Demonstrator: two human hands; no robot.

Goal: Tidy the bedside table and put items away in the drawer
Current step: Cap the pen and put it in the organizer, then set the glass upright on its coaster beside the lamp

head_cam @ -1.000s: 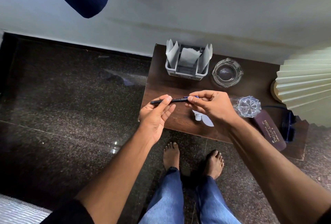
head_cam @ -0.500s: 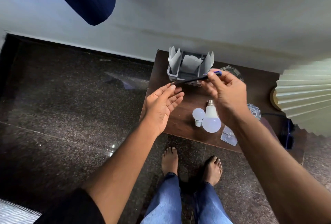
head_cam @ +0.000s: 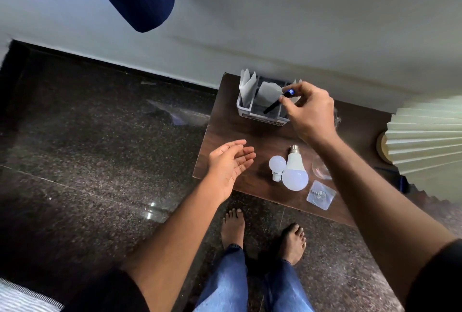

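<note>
Presently, a black pen (head_cam: 275, 104) is pinched by the right hand (head_cam: 308, 112) over the desk organiser (head_cam: 260, 110); beside it, the left hand (head_cam: 230, 164) is held open-fingered.

Two hands are in view: the left hand (head_cam: 231, 165), palm open and holding nothing, and the right hand (head_cam: 308, 112), pinching one black pen (head_cam: 273, 105). One dark wooden bedside table (head_cam: 226, 134) stands here. On it I count two white light bulbs, a small bulb (head_cam: 277, 165) and a large bulb (head_cam: 294, 173), touching side by side. There is one grey desk organiser (head_cam: 252, 112), with at least two folded white papers (head_cam: 247, 88) standing in it. One clear plastic packet (head_cam: 321, 194) lies flat. One pleated lampshade (head_cam: 427, 142) shows at the right edge. Two bare feet (head_cam: 233, 226) stand below.
</note>
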